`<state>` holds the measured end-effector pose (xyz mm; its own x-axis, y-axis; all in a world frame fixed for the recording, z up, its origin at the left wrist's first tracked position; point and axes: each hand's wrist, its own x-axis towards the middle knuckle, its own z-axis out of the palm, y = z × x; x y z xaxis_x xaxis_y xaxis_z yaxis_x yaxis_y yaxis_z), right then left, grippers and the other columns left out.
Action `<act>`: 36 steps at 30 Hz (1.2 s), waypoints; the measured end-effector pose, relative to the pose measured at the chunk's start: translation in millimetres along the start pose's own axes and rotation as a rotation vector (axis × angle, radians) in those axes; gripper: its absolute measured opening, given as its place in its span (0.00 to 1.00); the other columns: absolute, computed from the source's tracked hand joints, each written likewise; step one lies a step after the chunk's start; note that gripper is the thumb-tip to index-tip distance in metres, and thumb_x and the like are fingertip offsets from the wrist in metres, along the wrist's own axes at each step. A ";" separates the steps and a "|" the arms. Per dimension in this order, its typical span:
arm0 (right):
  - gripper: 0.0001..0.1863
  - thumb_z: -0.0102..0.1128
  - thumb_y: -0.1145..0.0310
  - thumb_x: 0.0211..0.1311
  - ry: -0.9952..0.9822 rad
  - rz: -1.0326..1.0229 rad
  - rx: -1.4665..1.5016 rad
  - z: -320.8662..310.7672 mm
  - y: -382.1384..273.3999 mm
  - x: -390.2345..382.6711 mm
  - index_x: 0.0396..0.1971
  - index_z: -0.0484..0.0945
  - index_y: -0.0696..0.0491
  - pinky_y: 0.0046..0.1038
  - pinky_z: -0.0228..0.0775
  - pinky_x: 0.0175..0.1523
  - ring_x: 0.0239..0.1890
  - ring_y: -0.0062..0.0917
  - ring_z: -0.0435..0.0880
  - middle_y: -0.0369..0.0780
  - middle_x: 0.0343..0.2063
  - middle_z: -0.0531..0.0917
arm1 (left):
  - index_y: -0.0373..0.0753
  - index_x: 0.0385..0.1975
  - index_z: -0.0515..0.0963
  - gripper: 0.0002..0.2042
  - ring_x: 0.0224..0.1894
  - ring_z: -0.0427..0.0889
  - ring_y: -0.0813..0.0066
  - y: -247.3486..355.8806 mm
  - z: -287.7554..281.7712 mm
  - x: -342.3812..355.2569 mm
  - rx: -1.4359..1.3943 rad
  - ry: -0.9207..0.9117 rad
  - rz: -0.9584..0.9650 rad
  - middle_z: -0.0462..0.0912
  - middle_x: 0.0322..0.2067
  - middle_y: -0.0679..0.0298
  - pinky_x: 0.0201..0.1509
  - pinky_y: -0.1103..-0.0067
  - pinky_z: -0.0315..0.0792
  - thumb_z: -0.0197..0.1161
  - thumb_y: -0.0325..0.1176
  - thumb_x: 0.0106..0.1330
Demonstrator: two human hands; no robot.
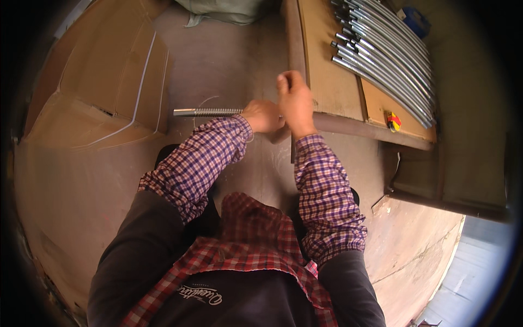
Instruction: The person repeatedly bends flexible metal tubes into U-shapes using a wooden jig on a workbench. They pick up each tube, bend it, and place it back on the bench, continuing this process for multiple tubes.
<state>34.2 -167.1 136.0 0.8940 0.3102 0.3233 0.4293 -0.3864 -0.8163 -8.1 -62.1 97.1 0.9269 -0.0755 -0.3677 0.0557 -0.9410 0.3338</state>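
My left hand (262,115) is closed around a silver metal tube (210,112), ribbed along most of its visible length with a smooth end pointing left. The tube's right-hand part is hidden by my hands. Just right of it, my right hand (296,103) is raised by the table corner, its fingers curled together. Whatever those fingers hold, if anything, is hidden. On the cardboard-covered table (332,92), several similar silver tubes (381,60) lie side by side at the far right.
A large cardboard box (103,76) with a pale strap stands at the left. A small red and yellow object (393,122) lies near the table's front edge. Behind the tubes sits a blue round object (415,22). A grey-green sack (220,10) is at the far side.
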 end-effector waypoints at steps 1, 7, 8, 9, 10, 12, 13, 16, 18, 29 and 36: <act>0.09 0.61 0.65 0.68 -0.060 -0.099 -0.005 0.4 -33.3 1.2 0.38 0.79 0.56 0.44 0.76 0.46 0.40 0.47 0.84 0.49 0.36 0.84 | 0.39 0.46 0.83 0.19 0.48 0.85 0.55 -8.5 3.8 -0.8 -0.106 0.223 0.214 0.86 0.43 0.50 0.52 0.63 0.77 0.57 0.48 0.68; 0.24 0.60 0.53 0.69 -1.055 -0.097 -0.241 109.2 -118.5 -2.6 0.53 0.80 0.56 0.41 0.68 0.65 0.63 0.45 0.76 0.53 0.55 0.80 | 0.40 0.44 0.81 0.17 0.45 0.86 0.54 1.8 -6.1 -12.2 -0.048 0.018 -0.031 0.87 0.38 0.54 0.54 0.61 0.76 0.58 0.46 0.68; 0.23 0.60 0.53 0.68 -1.077 -0.137 -0.310 130.0 -108.2 -9.2 0.53 0.81 0.55 0.41 0.68 0.65 0.62 0.45 0.76 0.53 0.54 0.81 | 0.39 0.42 0.82 0.16 0.43 0.86 0.54 -8.9 9.4 -8.0 -0.067 0.073 0.004 0.87 0.37 0.54 0.53 0.61 0.76 0.58 0.45 0.67; 0.22 0.61 0.52 0.68 -1.098 -0.174 -0.380 147.3 -93.5 -17.1 0.52 0.81 0.53 0.41 0.68 0.65 0.61 0.45 0.77 0.53 0.53 0.81 | 0.39 0.41 0.82 0.16 0.42 0.86 0.53 -18.0 23.3 -2.3 -0.050 0.122 0.040 0.88 0.36 0.54 0.53 0.61 0.76 0.58 0.45 0.67; 0.22 0.62 0.52 0.67 -1.152 -0.218 -0.424 150.8 -90.6 -24.3 0.52 0.82 0.52 0.41 0.68 0.65 0.61 0.46 0.78 0.53 0.53 0.81 | 0.40 0.40 0.82 0.15 0.42 0.87 0.53 -19.0 26.4 -6.5 -0.043 0.156 0.040 0.88 0.36 0.54 0.52 0.61 0.76 0.59 0.44 0.66; 0.16 0.66 0.54 0.63 -0.926 -0.379 -0.351 148.0 -81.8 -33.0 0.41 0.84 0.50 0.42 0.75 0.51 0.46 0.43 0.85 0.47 0.41 0.86 | 0.39 0.39 0.82 0.14 0.41 0.86 0.54 -18.9 31.9 -4.9 -0.003 0.235 0.064 0.87 0.34 0.53 0.51 0.63 0.76 0.59 0.42 0.65; 0.15 0.67 0.55 0.62 -0.861 -0.386 -0.310 133.5 -93.5 -33.2 0.39 0.83 0.51 0.42 0.75 0.46 0.41 0.42 0.86 0.46 0.37 0.87 | 0.39 0.40 0.81 0.13 0.40 0.86 0.56 -19.1 35.9 -2.9 0.033 0.279 0.085 0.87 0.33 0.53 0.51 0.64 0.76 0.59 0.40 0.65; 0.12 0.69 0.59 0.58 -0.526 -0.496 -0.104 103.8 -85.7 -51.3 0.28 0.81 0.52 0.39 0.74 0.33 0.28 0.39 0.85 0.42 0.24 0.84 | 0.41 0.38 0.77 0.08 0.39 0.80 0.66 -8.7 43.7 -6.8 0.221 0.614 0.332 0.83 0.30 0.63 0.50 0.71 0.71 0.60 0.32 0.61; 0.11 0.70 0.62 0.57 -0.406 -0.546 0.000 82.9 -87.1 -61.2 0.27 0.79 0.53 0.37 0.75 0.33 0.26 0.36 0.84 0.41 0.20 0.81 | 0.42 0.37 0.75 0.07 0.41 0.77 0.69 0.8 36.4 -17.3 0.225 0.911 0.499 0.80 0.32 0.67 0.49 0.73 0.69 0.59 0.30 0.59; 0.13 0.65 0.77 0.60 -0.164 -0.242 0.402 -52.7 -62.2 -91.5 0.19 0.72 0.57 0.25 0.68 0.29 0.21 0.23 0.75 0.38 0.18 0.76 | 0.38 0.47 0.74 0.22 0.50 0.79 0.53 -22.0 36.2 -49.3 -0.509 0.666 0.463 0.81 0.44 0.53 0.55 0.65 0.73 0.73 0.37 0.55; 0.17 0.52 0.66 0.75 0.084 -0.067 0.786 -79.2 -13.2 -102.7 0.24 0.69 0.56 0.44 0.76 0.47 0.25 0.31 0.76 0.41 0.19 0.75 | 0.43 0.24 0.76 0.08 0.26 0.82 0.58 24.8 49.7 0.3 -0.451 0.825 0.740 0.80 0.22 0.63 0.28 0.68 0.76 0.72 0.33 0.52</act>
<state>-53.1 -262.7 151.5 0.8895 0.2322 0.3936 0.2945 0.3672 -0.8823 -24.9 -101.8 62.1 0.7381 -0.1605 0.6553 -0.6198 -0.5450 0.5647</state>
